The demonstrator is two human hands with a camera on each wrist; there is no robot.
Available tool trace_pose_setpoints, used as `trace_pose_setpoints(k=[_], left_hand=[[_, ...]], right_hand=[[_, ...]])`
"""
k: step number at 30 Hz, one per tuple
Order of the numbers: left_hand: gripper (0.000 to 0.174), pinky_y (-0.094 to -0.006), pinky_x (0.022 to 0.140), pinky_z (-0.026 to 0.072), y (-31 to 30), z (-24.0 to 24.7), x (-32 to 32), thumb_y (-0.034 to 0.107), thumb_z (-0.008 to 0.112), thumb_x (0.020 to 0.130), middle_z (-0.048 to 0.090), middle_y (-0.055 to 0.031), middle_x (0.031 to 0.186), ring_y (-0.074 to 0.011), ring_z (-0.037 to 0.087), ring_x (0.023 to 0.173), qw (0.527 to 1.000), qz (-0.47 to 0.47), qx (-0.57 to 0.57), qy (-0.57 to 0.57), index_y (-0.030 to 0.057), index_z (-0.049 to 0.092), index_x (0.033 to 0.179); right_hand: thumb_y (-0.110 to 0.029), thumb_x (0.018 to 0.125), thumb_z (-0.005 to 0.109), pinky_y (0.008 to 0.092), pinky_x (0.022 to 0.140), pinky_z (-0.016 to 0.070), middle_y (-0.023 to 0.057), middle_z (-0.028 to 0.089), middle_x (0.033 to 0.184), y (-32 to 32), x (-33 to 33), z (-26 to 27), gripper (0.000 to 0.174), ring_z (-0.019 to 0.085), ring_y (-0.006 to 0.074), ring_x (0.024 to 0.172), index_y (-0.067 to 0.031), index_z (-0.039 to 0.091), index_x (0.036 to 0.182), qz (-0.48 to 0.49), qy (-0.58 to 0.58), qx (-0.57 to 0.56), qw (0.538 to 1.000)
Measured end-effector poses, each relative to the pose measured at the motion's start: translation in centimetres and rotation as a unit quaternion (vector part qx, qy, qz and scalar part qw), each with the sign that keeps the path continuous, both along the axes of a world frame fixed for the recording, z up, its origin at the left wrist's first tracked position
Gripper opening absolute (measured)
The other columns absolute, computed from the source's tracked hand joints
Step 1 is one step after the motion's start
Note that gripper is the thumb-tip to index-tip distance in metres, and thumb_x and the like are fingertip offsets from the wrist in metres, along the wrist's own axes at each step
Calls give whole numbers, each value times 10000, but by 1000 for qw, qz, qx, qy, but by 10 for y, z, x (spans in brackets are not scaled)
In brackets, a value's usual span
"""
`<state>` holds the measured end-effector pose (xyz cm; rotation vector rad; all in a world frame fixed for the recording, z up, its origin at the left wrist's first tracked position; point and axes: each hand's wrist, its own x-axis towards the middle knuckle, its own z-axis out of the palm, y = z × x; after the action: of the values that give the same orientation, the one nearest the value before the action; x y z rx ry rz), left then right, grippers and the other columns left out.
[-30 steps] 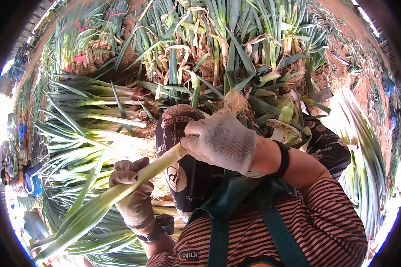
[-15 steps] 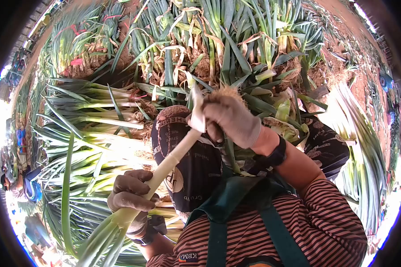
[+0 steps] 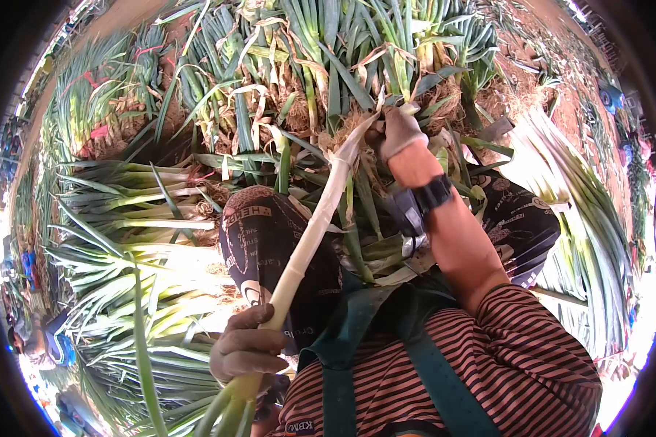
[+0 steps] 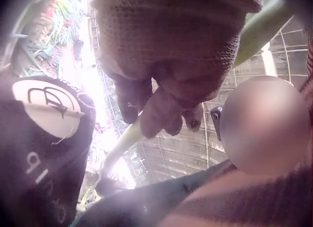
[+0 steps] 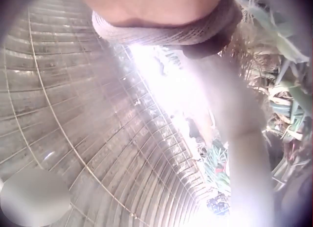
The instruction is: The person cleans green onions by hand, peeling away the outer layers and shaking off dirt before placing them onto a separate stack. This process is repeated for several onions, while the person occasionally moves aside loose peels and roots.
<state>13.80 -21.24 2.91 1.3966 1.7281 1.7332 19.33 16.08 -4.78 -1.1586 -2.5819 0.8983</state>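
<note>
My gloved left hand [image 3: 249, 346] grips a long leek [image 3: 306, 251] low on its pale stem, where the green leaves begin. The stem slants up and right across my knee, its root end farthest away. Up at that end, my gloved right hand [image 3: 402, 135] has its fingers curled on a loose strip of outer skin, much of it hidden by the hand. In the left wrist view the glove [image 4: 171, 46] wraps the leek's stem [image 4: 124, 141]. The right wrist view shows the blurred pale stem [image 5: 249, 168] below the glove's cuff [image 5: 146, 35].
Upright leek bundles [image 3: 270, 87] stand in front, roots down. More leeks [image 3: 146, 269] lie in rows at the left, and a long pile [image 3: 576, 211] lies at the right. Stripped leaves [image 3: 386, 247] are heaped between the knees [image 3: 259, 240].
My right hand has moved forward and up past the root end, pulling at the outer skin. My left hand has shifted right and closer to the body, and the leek now stands steeper.
</note>
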Motion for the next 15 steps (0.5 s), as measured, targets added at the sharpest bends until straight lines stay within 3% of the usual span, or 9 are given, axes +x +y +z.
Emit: trace_pose_setpoints(k=[4, 6, 7, 9, 10, 12, 13, 14, 15], left_hand=[[112, -422, 1016, 439, 2, -2, 7, 178, 744, 768, 664, -59, 770, -236, 641, 936, 998, -30, -36, 41, 135, 666, 699], [95, -396, 887, 506, -2, 8, 15, 190, 728, 782, 651, -52, 778, -217, 629, 848, 997, -8, -72, 2, 121, 673, 746], [102, -366, 818, 532, -12, 16, 28, 187, 718, 791, 640, -49, 753, -202, 625, 791, 994, 29, -106, -29, 113, 664, 745], [163, -319, 737, 471, -25, 12, 4, 236, 692, 812, 577, -61, 804, -180, 550, 785, 995, -70, 6, 76, 96, 615, 847], [208, -296, 697, 440, -32, 10, -7, 260, 680, 822, 546, -67, 829, -170, 512, 782, 983, -122, 63, 120, 88, 591, 899], [598, -513, 1073, 357, -77, 9, -36, 468, 699, 838, 542, -175, 1305, -351, 473, 1265, 942, -317, 54, 95, 75, 554, 1264], [346, -392, 859, 373, -68, 21, -12, 356, 629, 880, 503, -115, 1057, -261, 471, 1022, 951, -122, -168, 227, 74, 557, 1069], [177, -272, 645, 389, -60, 33, 24, 244, 559, 923, 463, -55, 809, -172, 468, 779, 860, 77, -373, 338, 74, 559, 874], [153, -245, 655, 420, -60, 23, 25, 185, 574, 920, 458, -34, 741, -175, 508, 762, 867, 139, -324, 352, 89, 544, 804]], right_hand=[[-297, 807, 658, 343, 769, 539, 129, 705, 993, 24, -24, -27, 293, 679, 269, 950, -86, 705, 1007, 39, -247, 103, 963], [-258, 822, 649, 350, 788, 537, 108, 702, 1040, 25, -33, -30, 292, 673, 260, 976, -102, 704, 1063, 79, -303, 101, 944], [-261, 825, 633, 357, 754, 543, 146, 703, 994, 54, -31, -93, 292, 684, 270, 926, -32, 695, 996, 44, -259, 72, 962], [-251, 895, 553, 325, 756, 545, 85, 702, 1055, 84, -6, -92, 278, 682, 231, 941, -71, 705, 1044, 0, -343, 190, 920], [-242, 937, 498, 310, 731, 548, 45, 695, 1100, 95, 28, -77, 280, 678, 217, 935, -106, 703, 1069, 129, -400, 352, 836], [-233, 969, 464, 308, 685, 514, 32, 662, 1063, 139, 32, -100, 270, 633, 176, 908, -133, 668, 1115, 44, -343, 112, 932], [-231, 961, 497, 297, 659, 511, 37, 655, 993, 129, 33, -89, 246, 624, 169, 827, -111, 663, 1096, -8, -193, 3, 981], [-230, 952, 530, 287, 633, 508, 41, 647, 922, 118, 41, -77, 227, 615, 161, 746, -90, 658, 1078, -66, -37, -107, 991], [-228, 944, 563, 276, 606, 506, 46, 640, 852, 106, 45, -56, 216, 605, 154, 665, -68, 653, 1059, -125, 126, -207, 962]])
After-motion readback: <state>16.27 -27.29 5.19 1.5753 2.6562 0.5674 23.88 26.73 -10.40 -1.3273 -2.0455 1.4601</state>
